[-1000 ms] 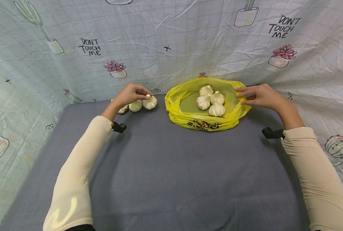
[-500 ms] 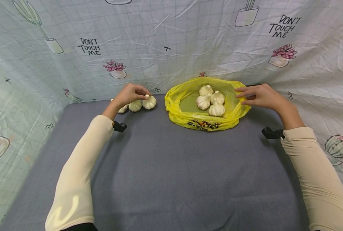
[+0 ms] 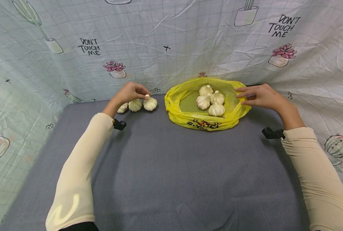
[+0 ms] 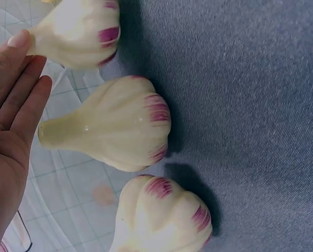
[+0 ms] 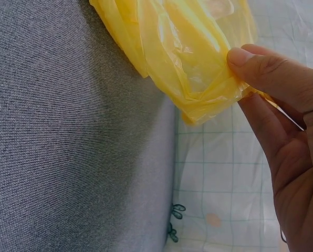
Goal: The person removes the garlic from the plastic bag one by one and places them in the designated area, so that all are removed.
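My left hand (image 3: 132,92) pinches the stem of a garlic bulb (image 3: 150,103) at the back of the table, the rightmost of a short row. Two more bulbs sit beside it: a middle garlic bulb (image 4: 120,123) and an outer garlic bulb (image 4: 164,215), both upright and apart from my fingers. On the right, my right hand (image 3: 261,95) pinches the rim of a yellow plastic bag (image 3: 177,116) between thumb and fingers. The bag's mouth is spread wide, and several garlic bulbs (image 3: 216,109) lie clustered inside it.
A grey cloth (image 3: 171,173) covers the table. Behind and along the sides hangs a pale printed curtain (image 3: 165,64), close to the table's back edge and the bag. Black wrist cameras (image 3: 272,133) are strapped on both wrists.
Almost nothing differs. The left hand and its garlic bulb shift very slightly, while the right hand and the bag stay where they were.
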A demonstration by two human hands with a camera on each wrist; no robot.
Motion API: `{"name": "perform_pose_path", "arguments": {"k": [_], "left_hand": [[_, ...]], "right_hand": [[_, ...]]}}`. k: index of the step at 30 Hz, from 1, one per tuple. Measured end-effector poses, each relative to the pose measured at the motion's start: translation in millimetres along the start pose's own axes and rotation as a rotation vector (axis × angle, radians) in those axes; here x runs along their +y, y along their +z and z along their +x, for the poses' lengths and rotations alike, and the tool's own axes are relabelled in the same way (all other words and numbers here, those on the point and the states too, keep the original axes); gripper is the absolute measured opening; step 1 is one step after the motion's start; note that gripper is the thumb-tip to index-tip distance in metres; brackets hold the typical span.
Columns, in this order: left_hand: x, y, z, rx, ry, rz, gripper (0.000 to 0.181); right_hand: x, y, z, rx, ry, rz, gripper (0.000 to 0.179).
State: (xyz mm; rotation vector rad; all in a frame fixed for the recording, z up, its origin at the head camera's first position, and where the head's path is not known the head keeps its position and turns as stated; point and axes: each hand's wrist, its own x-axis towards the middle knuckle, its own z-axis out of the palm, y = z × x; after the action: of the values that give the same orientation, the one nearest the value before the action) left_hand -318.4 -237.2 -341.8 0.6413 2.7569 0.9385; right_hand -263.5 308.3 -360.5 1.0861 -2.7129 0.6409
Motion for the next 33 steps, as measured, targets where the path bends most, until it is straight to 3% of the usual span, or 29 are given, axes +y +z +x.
{"name": "perform_pose_path", "arguments": {"k": [12,33], "left_hand": [[-1.7,-3.4,1.2,-0.001,0.047,0.055,0.017],[-3.0,-4.9,-0.4,0.012,0.042,0.11,0.022]], "right_hand": [[-1.2,-0.7,-1.7,-0.012,0.015,0.002,0.033],[0.4,0.0,-2.1,-0.012,0.009,0.002,0.033]]}}
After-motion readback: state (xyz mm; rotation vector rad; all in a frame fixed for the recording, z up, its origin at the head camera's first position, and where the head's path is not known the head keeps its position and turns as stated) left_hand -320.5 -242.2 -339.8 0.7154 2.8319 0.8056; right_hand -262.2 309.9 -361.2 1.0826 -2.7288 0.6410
